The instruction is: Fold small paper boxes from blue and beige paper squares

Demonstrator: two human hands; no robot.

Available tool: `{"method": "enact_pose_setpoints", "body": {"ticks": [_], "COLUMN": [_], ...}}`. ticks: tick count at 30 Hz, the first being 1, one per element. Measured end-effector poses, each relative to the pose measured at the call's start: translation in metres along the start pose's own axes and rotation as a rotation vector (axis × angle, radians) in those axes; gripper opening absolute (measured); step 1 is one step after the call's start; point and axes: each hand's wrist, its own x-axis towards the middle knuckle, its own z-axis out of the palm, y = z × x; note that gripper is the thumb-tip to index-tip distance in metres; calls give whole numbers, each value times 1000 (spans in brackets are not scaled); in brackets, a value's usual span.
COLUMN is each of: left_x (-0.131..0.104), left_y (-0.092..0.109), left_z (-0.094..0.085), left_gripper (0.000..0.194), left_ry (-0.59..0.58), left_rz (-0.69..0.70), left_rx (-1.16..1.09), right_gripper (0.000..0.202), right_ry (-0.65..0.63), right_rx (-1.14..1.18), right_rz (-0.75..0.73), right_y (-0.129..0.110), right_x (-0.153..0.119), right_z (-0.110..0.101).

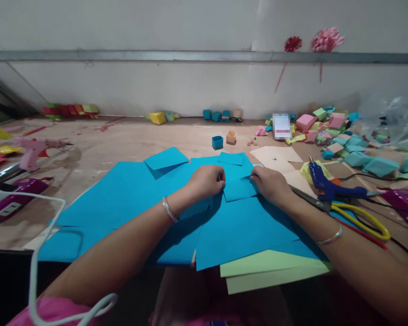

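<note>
A small blue sheet of paper (240, 186) lies between my two hands, over larger blue sheets (245, 233). My left hand (208, 180) is closed in a pinch at its left edge. At the opposite edge, my right hand (269, 182) is closed with thumb and fingertips on the paper. A smaller blue piece (231, 158) rests just beyond the sheet. To the left, a folded blue piece (166, 159) stands partly raised. Scissors with yellow handles (360, 219) lie beside my right forearm, their blades partly behind it.
A blue glue gun (333, 183) with cords lies at the right, a pink one (34, 151) at the left. A white cable (37, 253) loops past my left arm. Small paper boxes (217, 142) and a heap of folded paper (357, 145) stand toward the wall. Green sheets (275, 267) overhang the front edge.
</note>
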Motion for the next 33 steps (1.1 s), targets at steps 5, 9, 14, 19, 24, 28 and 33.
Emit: {"method": "enact_pose_setpoints", "body": {"ticks": [5,9,14,19,24,28,33], "left_x": [-5,-6,-9,-19,-28,-28,-26], "left_y": [6,6,6,19,26,25,25], "left_z": [10,23,19,-5,-21,-24,-24], "left_gripper": [16,23,15,22,19,17,21], "left_ry": [-54,-280,-326,-377,-404,-424,-459], "left_rz": [367,595,637,598,491,493,532], "left_rx": [146,218,272,354,478,499,558], "right_gripper": [18,19,20,19,20,22,39], "right_ry": [-40,-74,-91,-95,-82,-23,-25], "right_rx": [-104,-130,-171,-229,-304,-367,-300], "right_rz": [-49,-82,-97,-101,-83,-19,1], "right_y": [-3,-2,-3,-5,-8,-9,-8], "right_x": [-2,0,2,-1,-4,-4,-2], "right_z": [9,6,5,5,7,3,-8]}}
